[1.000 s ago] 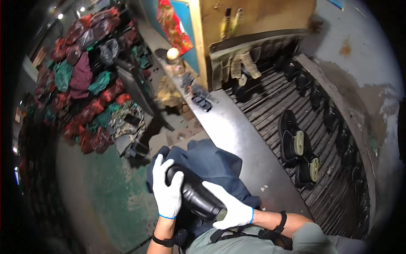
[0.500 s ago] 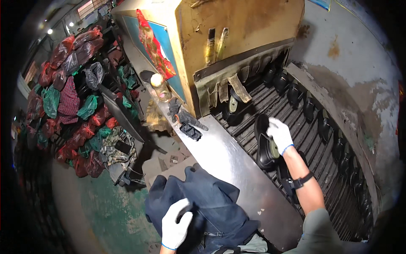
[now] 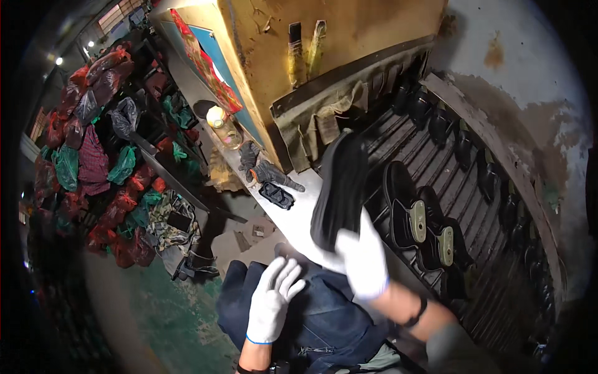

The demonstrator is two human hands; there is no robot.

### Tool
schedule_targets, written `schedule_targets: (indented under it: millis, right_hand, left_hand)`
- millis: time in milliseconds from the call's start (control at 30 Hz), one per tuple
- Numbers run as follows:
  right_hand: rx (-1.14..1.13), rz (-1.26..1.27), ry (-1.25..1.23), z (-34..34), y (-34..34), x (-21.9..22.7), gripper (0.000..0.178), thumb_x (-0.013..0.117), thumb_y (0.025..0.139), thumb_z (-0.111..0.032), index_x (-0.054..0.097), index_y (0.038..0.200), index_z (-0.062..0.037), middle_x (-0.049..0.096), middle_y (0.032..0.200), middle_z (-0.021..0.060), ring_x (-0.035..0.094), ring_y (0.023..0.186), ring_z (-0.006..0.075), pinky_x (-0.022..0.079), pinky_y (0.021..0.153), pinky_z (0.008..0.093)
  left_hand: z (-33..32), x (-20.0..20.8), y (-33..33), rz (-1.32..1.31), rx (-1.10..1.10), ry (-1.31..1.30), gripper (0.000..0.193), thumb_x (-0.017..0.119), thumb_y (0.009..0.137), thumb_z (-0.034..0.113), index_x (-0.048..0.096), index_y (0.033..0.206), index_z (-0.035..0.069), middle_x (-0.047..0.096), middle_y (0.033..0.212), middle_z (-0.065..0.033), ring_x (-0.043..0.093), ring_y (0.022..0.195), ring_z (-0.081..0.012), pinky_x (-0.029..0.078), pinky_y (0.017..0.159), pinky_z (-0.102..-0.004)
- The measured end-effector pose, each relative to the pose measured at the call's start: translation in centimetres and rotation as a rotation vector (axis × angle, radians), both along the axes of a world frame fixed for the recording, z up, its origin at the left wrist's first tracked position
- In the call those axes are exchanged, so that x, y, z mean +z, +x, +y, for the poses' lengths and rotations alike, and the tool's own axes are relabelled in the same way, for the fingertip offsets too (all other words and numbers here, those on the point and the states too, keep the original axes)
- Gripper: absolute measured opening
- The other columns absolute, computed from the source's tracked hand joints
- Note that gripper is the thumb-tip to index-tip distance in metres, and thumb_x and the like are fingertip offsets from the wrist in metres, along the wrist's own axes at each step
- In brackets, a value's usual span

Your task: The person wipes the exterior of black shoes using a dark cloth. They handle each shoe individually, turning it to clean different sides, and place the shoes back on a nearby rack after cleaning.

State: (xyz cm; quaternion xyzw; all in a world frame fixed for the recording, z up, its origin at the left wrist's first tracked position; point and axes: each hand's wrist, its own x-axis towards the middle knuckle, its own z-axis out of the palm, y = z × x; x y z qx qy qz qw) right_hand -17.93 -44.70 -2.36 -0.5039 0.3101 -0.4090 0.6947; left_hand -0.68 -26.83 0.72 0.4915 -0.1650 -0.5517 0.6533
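My right hand [image 3: 363, 262], in a white glove and smeared by motion, grips a black shoe [image 3: 341, 193] at its lower end. The shoe stands tilted up above the shiny metal ledge [image 3: 296, 224], its long dark side toward me. My left hand [image 3: 274, 296], also gloved in white, hovers over my dark blue trousers [image 3: 330, 311] with fingers spread and nothing in it. To the right of the held shoe, black shoes on lasts with pale green tops [image 3: 408, 209] lie on the dark roller conveyor [image 3: 380, 146].
A yellowish machine housing [image 3: 349, 37] with a ragged flap curtain [image 3: 324, 121] rises ahead. On the ledge are a jar [image 3: 224, 128], dark gloves [image 3: 268, 171] and a black plastic piece [image 3: 276, 195]. More shoes [image 3: 464, 146] line the far-right edge. Bagged bundles [image 3: 68, 165] are piled left.
My right hand has moved left from the conveyor and now holds a raised black shoe. My left hand has risen slightly and its fingers have spread. The view has shifted a little.
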Motion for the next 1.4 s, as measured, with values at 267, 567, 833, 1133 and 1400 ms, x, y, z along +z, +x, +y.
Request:
schedule_targets:
  millis: [267, 567, 833, 1133, 1400]
  right_hand:
    - [-0.385, 0.748, -0.222, -7.4, 1.7, -10.1, 0.111, 0.091, 0.080, -0.031, 0.034, 0.172, -0.0094, 0.056, 0.155, 0.0287, 0.070, 0.123, 0.0383, 0.058, 0.106, 0.0463]
    - [-0.375, 0.336, 0.259, -29.6, 5.7, -15.5, 0.090, 0.090, 0.066, -0.012, 0.057, 0.148, 0.0025, 0.075, 0.128, 0.0198, 0.074, 0.115, 0.0357, 0.062, 0.096, 0.0495]
    - [0.082, -0.803, 0.545, -7.4, -4.4, -6.0, 0.092, 0.076, 0.089, -0.044, 0.048, 0.162, 0.0042, 0.062, 0.153, 0.0295, 0.062, 0.140, 0.0483, 0.047, 0.123, 0.0694]
    - [0.230, -0.603, 0.829, 12.4, -11.5, -1.0, 0.088, 0.065, 0.098, -0.046, 0.041, 0.170, -0.0014, 0.042, 0.172, 0.0310, 0.042, 0.159, 0.0511, 0.032, 0.134, 0.0641]
    - [0.316, 0.080, -0.282, 23.1, -9.2, 7.6, 0.134, 0.096, 0.068, -0.019, 0.020, 0.175, 0.0081, 0.049, 0.168, 0.0265, 0.053, 0.154, 0.0361, 0.039, 0.130, 0.0464]
  left_hand:
    - [5.8, 1.5, -1.3, 0.176, 0.204, 0.143, 0.080, 0.087, 0.092, 0.019, 0.049, 0.159, -0.005, 0.071, 0.141, -0.0180, 0.073, 0.125, -0.0290, 0.060, 0.107, -0.0413]
    - [7.2, 1.7, 4.7, -0.607, -0.122, 0.291, 0.060, 0.086, 0.091, 0.011, 0.066, 0.145, -0.005, 0.081, 0.124, -0.0140, 0.076, 0.116, -0.0206, 0.057, 0.108, -0.0365]
    - [6.0, 0.2, 4.5, 0.298, -0.131, -0.042, 0.092, 0.093, 0.082, 0.006, 0.047, 0.161, 0.013, 0.047, 0.171, -0.0220, 0.044, 0.159, -0.0450, 0.042, 0.129, -0.0577]
    - [6.7, 5.3, 5.1, -0.245, -0.223, -0.282, 0.058, 0.082, 0.101, 0.025, 0.055, 0.150, 0.006, 0.068, 0.147, -0.0181, 0.066, 0.137, -0.0353, 0.049, 0.120, -0.0490]
    - [11.3, 4.7, 5.1, 0.020, -0.193, -0.429, 0.091, 0.070, 0.104, 0.063, 0.042, 0.167, 0.003, 0.060, 0.159, -0.0146, 0.060, 0.144, -0.0274, 0.049, 0.124, -0.0450]
